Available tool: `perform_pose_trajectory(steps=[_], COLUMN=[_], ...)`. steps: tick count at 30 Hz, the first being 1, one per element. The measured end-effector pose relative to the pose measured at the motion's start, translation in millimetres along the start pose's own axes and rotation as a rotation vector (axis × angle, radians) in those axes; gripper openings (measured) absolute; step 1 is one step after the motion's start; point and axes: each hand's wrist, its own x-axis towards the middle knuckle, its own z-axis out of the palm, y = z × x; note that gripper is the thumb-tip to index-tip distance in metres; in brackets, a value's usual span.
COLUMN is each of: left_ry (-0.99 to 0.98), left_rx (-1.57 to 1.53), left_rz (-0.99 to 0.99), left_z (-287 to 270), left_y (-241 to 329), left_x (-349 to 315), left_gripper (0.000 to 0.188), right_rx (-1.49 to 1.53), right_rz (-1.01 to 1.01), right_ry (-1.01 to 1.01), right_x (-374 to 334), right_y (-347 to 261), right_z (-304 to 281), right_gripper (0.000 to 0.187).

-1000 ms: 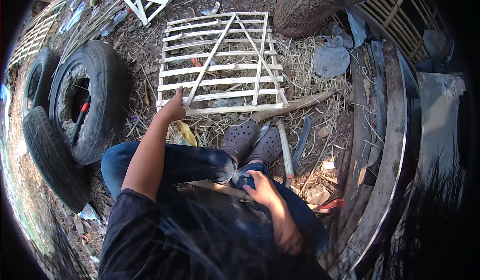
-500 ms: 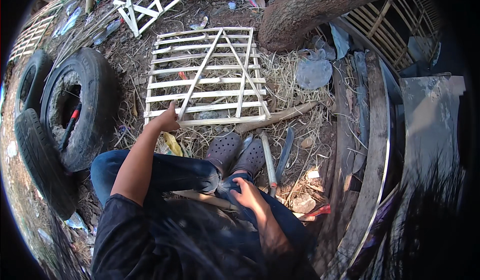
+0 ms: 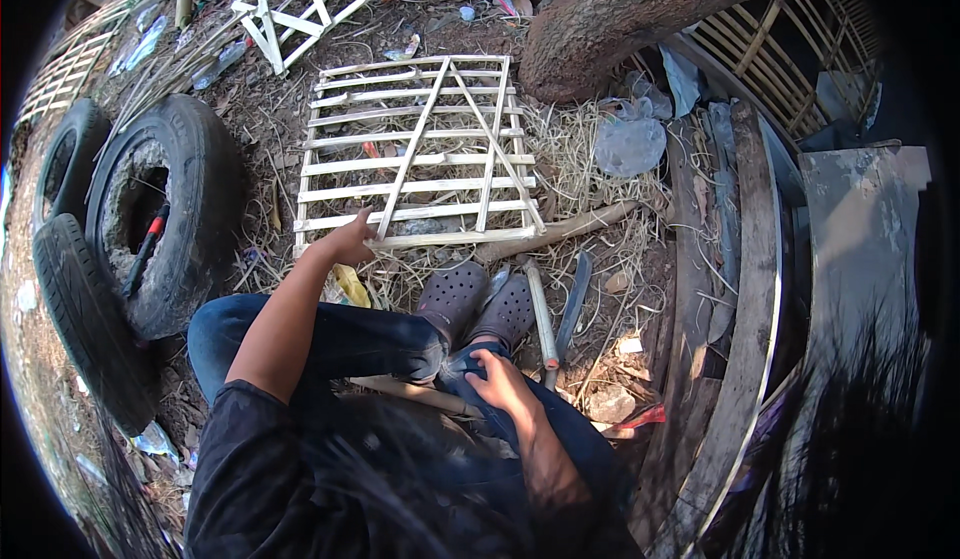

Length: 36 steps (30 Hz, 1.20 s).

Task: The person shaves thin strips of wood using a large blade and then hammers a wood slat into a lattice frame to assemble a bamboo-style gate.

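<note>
In front of my feet lies a flat lattice [image 3: 415, 161] of pale split-bamboo slats, with several slats running across and thin diagonal strips over them. My left hand [image 3: 350, 240] reaches to its near left corner, over the nearest slat. The fingers look spread, and whether they press on the slat is hard to tell. Against my lower right leg rests my right hand [image 3: 500, 383], fingers apart and holding nothing. Right of my dark clogs [image 3: 452, 294] lie a pale stick [image 3: 541, 314] and a dark flat blade [image 3: 573, 304].
Old tyres [image 3: 205, 204] stand at the left, one with a red-and-black handled tool [image 3: 148, 249] inside. A thick tree trunk [image 3: 610, 29] leans at the far right. Weathered planks [image 3: 745, 309] run along the right side. Another bamboo piece [image 3: 300, 14] lies beyond the lattice.
My left hand has slid slightly right along the lattice's near edge, its fingers now angled more to the right. The right hand stays on the leg. The whole view has shifted a little.
</note>
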Motion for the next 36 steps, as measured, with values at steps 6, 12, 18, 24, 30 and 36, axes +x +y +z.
perform_pose_trajectory(steps=[6,12,18,24,30,36], left_ry=[0.014,0.031,0.056,0.096,0.123,0.104], left_rx=[0.014,0.008,0.140,0.219,0.220,0.234], left_rz=[0.045,0.077,0.191,0.183,0.253,0.185], left_z=[5,10,17,18,19,19], left_y=[-2,4,2,10,14,17], left_x=[-1,-5,-2,-6,-7,-6], left_gripper=[0.053,0.094,0.096,0.094,0.091,0.090], right_rx=[-0.011,-0.014,-0.032,-0.024,-0.027,-0.062], right_rz=[-0.002,0.023,0.082,0.071,0.065,0.005], right_ry=[0.009,-0.010,-0.037,-0.030,-0.028,0.041], right_x=[-1,0,0,0,0,-1], right_y=[-5,-3,-5,-6,-5,-7], right_z=[-1,-1,-2,-1,-1,-3], right_gripper=[0.045,0.045,0.045,0.044,0.044,0.044])
